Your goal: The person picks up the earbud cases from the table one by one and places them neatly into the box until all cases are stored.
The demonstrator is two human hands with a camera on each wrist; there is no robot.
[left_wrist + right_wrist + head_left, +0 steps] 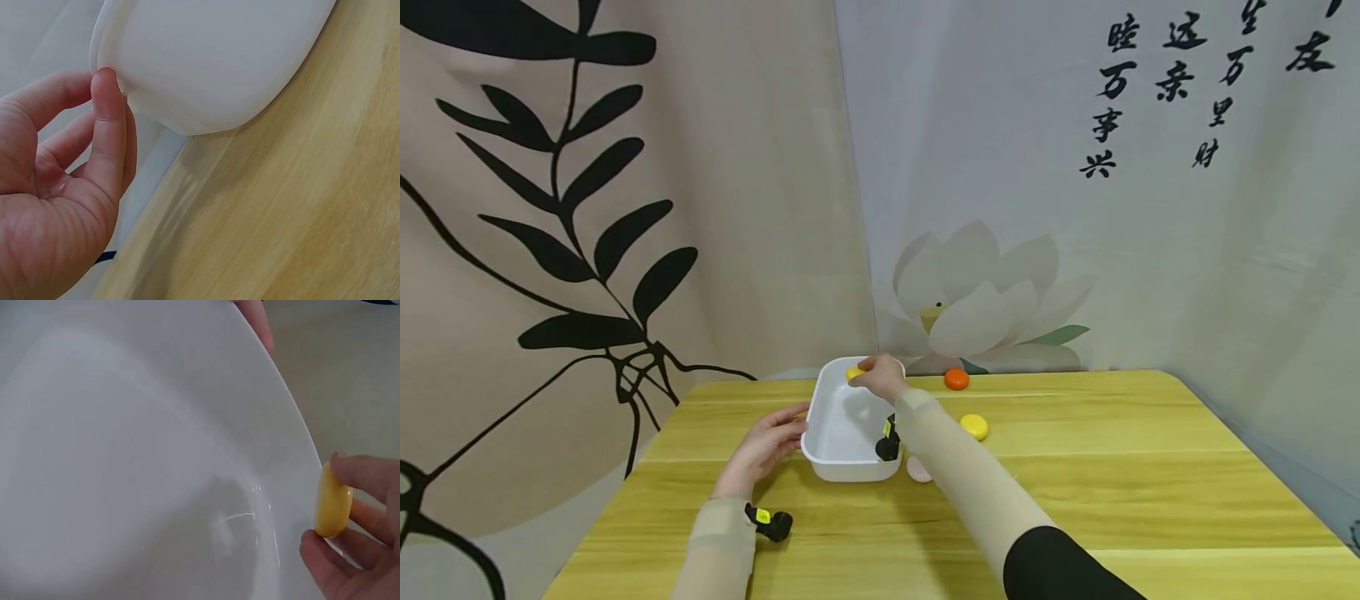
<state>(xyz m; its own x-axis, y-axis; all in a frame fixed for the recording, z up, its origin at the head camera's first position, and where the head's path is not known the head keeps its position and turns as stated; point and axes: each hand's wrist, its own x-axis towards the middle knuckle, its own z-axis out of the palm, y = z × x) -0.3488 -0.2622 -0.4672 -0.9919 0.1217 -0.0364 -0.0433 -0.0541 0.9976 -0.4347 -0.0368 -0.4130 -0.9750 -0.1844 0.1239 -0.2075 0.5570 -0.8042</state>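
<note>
Pinching a yellow disc here; listing big to small. Backdrop cloth (760, 208): dark plant print at 10 o'clock, pale lotus print at 12, black characters at 1 to 2. Wood-grain table (1112, 467) runs below it. White basin (850, 472) sits on the table toward the far edge, mouth up. My pale sleeves come in from 7 and 5 o'clock, a small black camera on each wrist. My left hand (767, 446) is at the basin's 9 o'clock side, fingers relaxed, tips touching the outer wall by the rim. My right hand (883, 379) is at the basin's 12 o'clock end, gripping the yellow disc (333, 503) between thumb and fingers, close to the rim; exact height can't tell. Loose on the table, clocked from the basin: orange disc (957, 379) at 2, second yellow disc (974, 427) at 3, pale pink disc (917, 471) at 4, near the basin and partly behind my right sleeve.
</note>
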